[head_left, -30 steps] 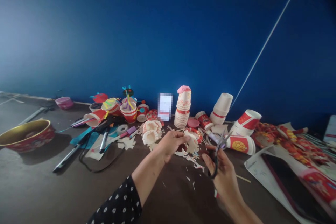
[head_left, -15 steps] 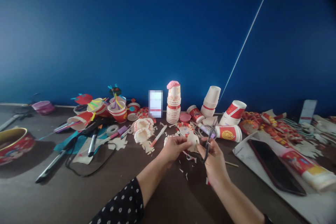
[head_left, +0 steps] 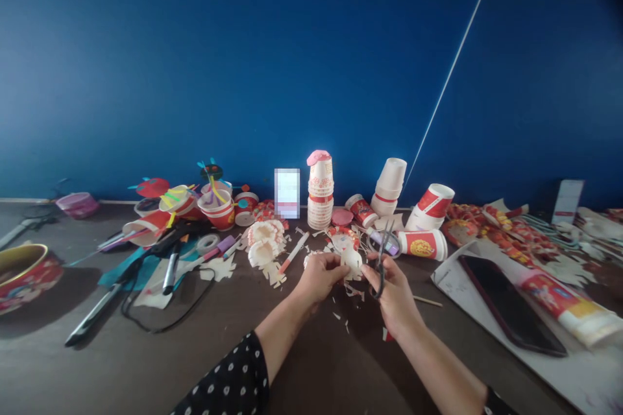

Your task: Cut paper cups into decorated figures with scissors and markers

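My left hand (head_left: pixel 320 276) pinches a small white cut-paper piece (head_left: pixel 351 259) just above the dark table (head_left: pixel 73 369). My right hand (head_left: pixel 394 292) is closed round the handles of black scissors (head_left: pixel 382 257), whose blades point up and away beside the paper piece. Both hands meet near the middle of the table, over a scatter of white paper scraps (head_left: pixel 350 292). My left forearm wears a black sleeve with white dots (head_left: pixel 228 386).
Behind the hands stand a stack of paper cups (head_left: pixel 320 193), more red-and-white cups (head_left: pixel 428 207), decorated cups (head_left: pixel 217 204) and pens (head_left: pixel 170 269). A red-and-gold bowl (head_left: pixel 22 272) sits far left, a black phone (head_left: pixel 506 303) on white paper right. A blue wall backs the table.
The view has swung to the right and down a little. My hands have come together, the scissors brought up against the paper piece from a wider gap a second ago.
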### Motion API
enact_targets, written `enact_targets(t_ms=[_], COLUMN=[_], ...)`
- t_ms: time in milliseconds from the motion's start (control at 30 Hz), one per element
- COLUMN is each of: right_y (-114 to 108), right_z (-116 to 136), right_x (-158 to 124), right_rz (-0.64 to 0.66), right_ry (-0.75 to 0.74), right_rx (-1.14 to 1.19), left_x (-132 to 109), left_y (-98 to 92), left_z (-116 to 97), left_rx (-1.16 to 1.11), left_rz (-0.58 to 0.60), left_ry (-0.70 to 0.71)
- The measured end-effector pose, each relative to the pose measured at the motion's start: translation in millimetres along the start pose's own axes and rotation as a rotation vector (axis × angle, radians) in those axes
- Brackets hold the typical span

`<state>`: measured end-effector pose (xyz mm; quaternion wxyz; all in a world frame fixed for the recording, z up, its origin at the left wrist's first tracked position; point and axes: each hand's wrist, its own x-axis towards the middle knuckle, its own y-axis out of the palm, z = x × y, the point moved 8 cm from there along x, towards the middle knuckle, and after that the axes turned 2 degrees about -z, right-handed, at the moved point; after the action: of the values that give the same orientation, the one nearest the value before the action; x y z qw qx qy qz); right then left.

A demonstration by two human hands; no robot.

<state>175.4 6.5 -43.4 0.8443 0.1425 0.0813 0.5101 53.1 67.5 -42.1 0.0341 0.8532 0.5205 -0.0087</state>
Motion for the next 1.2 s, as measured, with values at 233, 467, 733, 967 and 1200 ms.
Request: enact_targets(t_ms=[233,467,733,967,1200], right_y=[2,5,-3,0,0], right_z=[2,1,1,3,2], right_x=[-2,-3,0,-1,-1], right_rz=[0.017,0.038,-0.028,-0.014,-0.006], right_ry=[-0.019,0.001,-0.026,-0.036,-0.061], right_rx=[-0.030,-0.018,-0.097,-0.164,-0.193], left_x=[-6,-6,-4,-1,0], left_y=[13.1,11.8,7.5,7.7,6.2], left_z=[3,3,6,8,8], left_rx=[-0.129,-0.126,-0.081,-0.200,-0.231], left_rz=[0.067,0.053,0.025,0.047,0.045], left_ry=[-0.026,-0.029,0.004,0.009,0.013])
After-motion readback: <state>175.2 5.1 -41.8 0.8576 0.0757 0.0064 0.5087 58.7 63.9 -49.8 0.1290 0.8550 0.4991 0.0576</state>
